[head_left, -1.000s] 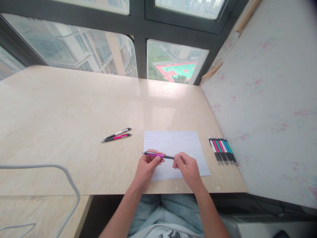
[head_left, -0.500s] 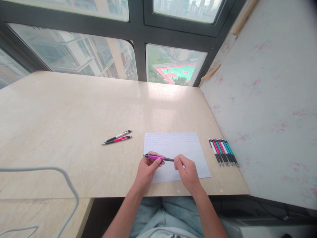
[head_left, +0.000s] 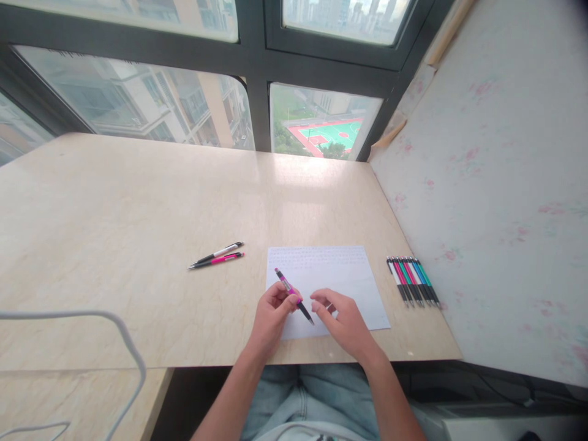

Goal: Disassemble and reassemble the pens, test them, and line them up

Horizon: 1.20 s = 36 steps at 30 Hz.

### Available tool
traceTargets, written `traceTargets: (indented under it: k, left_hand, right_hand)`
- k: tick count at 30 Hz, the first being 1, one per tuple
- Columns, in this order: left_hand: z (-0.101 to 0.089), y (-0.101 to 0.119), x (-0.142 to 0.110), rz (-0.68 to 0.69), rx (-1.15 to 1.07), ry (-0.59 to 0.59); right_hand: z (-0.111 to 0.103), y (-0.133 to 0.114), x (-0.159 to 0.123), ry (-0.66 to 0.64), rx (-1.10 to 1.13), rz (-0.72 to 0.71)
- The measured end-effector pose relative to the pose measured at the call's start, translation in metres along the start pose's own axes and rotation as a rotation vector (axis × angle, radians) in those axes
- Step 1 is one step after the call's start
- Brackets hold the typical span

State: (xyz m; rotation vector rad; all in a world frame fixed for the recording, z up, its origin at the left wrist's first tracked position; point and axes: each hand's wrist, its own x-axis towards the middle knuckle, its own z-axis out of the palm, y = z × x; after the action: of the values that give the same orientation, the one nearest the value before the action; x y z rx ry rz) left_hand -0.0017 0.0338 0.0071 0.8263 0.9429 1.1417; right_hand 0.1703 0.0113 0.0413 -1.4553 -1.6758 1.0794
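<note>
The purple pen (head_left: 304,310) slants over the paper (head_left: 331,275), pinched near its middle by the thumb and fingers of the left hand (head_left: 273,313), probably because this grip is steady and leaves both ends free; the right hand (head_left: 345,320) is half open just beside it and seems to hold nothing. On the smooth, shiny, stone-like surface (head_left: 174,196), the row of pens (head_left: 412,280), slim and plastic-looking with dark grips, lies side by side, perhaps for good order.

Your left hand (head_left: 272,312) holds a purple pen (head_left: 287,284) slantwise over the written sheet (head_left: 342,278); your right hand (head_left: 339,315) is loosely curled near the pen. On the desk (head_left: 138,214), two pens (head_left: 225,258) lie left, a pen row (head_left: 412,280) right.
</note>
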Motion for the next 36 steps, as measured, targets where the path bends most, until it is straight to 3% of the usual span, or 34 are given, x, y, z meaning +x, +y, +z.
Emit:
traceTargets:
  k: [7,11,19,24,30,36]
  left_hand:
    - [0.0,-0.003,-0.002,0.009,0.126,-0.03]
    - [-0.002,-0.003,-0.001,0.059,0.11,-0.068]
    - [0.0,-0.004,0.0,0.056,-0.031,-0.05]
    - [0.003,-0.001,0.0,0.024,-0.066,-0.032]
    - [0.001,-0.002,-0.001,0.021,-0.093,-0.059]
    - [0.001,-0.004,-0.001,0.017,-0.09,-0.057]
  right_hand:
    - [0.01,-0.013,0.001,-0.085,0.02,-0.057]
    - [0.008,-0.002,0.001,-0.095,0.229,0.026]
    - [-0.008,0.017,0.0,0.124,0.641,0.177]
    - [-0.011,0.014,-0.002,0.153,0.668,0.186]
    - [-0.008,0.018,-0.001,0.34,0.692,0.14]
    - [-0.01,0.022,0.001,0.391,0.687,0.117]
